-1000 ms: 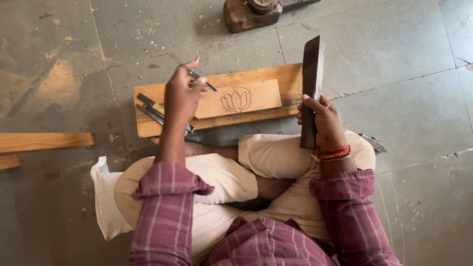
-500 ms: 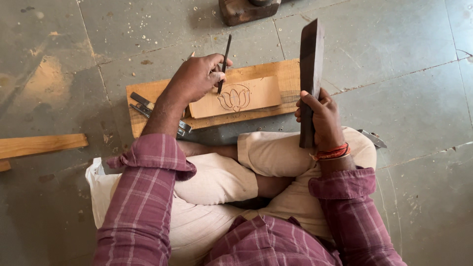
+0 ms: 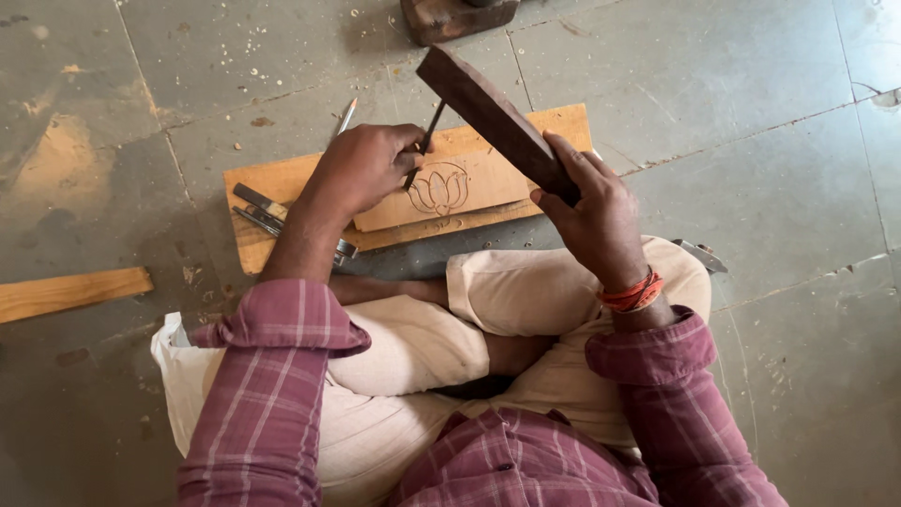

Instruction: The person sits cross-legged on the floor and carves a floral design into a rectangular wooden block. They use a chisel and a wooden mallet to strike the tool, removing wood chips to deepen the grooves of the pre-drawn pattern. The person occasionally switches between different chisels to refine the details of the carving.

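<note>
1. Two hands at work. Left hand (image 3: pixel 361 167) is closed around a thin dark chisel (image 3: pixel 427 141), whose tip rests on the flower outline (image 3: pixel 439 188) drawn on the small wooden panel (image 3: pixel 469 183). Right hand (image 3: pixel 591 207) is clenched on a dark wooden block (image 3: pixel 493 117) used as a mallet, raised at a slant, its far end over the chisel's head.
2. Panel lies on a larger plank (image 3: pixel 282 183), just ahead of the crossed legs.
3. Judgement: for a clean cut, keep the tip seated on the drawn line, steady the left hand against the panel, and bring the block squarely onto the chisel head; light taps suit thin petal lines. A glancing blow could skid the edge across the outline or onto the fingers.
4. Spare metal tools (image 3: pixel 267 211) lie on the plank's left end; one more thin tool (image 3: pixel 346 115) on the floor beyond.
5. Surface: grey stone-slab floor (image 3: pixel 751 141), dusty, stained, with joints showing. Separate wood strip (image 3: pixel 70 293) at left; dark heavy object (image 3: pixel 460 17) at top edge, only partly in view.
</note>
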